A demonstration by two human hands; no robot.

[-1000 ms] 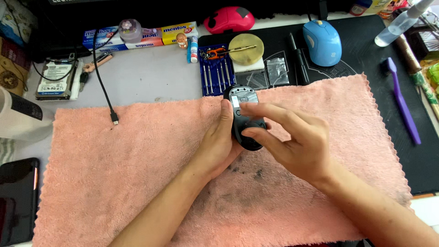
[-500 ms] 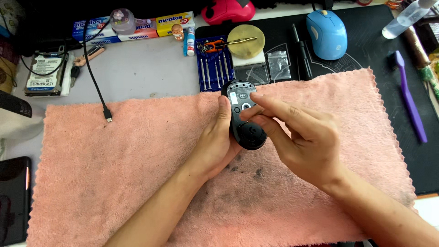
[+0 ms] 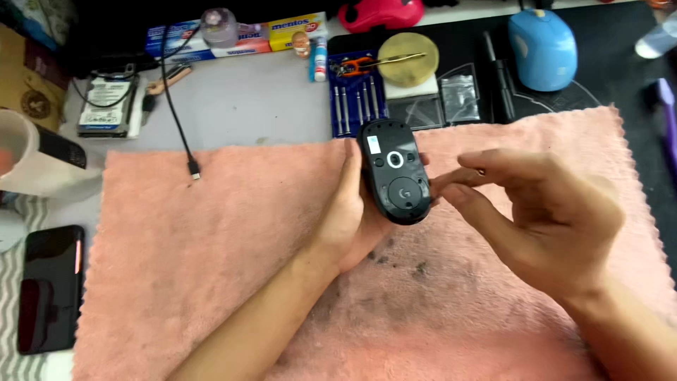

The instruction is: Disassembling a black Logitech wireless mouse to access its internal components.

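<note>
The left hand [image 3: 349, 212] cradles a black computer mouse [image 3: 393, 171] from beneath, underside turned up, its fingers wrapped round the far edge. Just to that hand's right, the right hand [image 3: 543, 215] hovers half open, fingertips [image 3: 443, 189] close to the mouse's side; whether they touch it cannot be told. Both hands are over a pink towel [image 3: 211, 254] with dark smudges below the left wrist. Beyond the left hand lies a blue case of small screwdrivers [image 3: 356, 106], and farther right a blue mouse [image 3: 541, 48].
</note>
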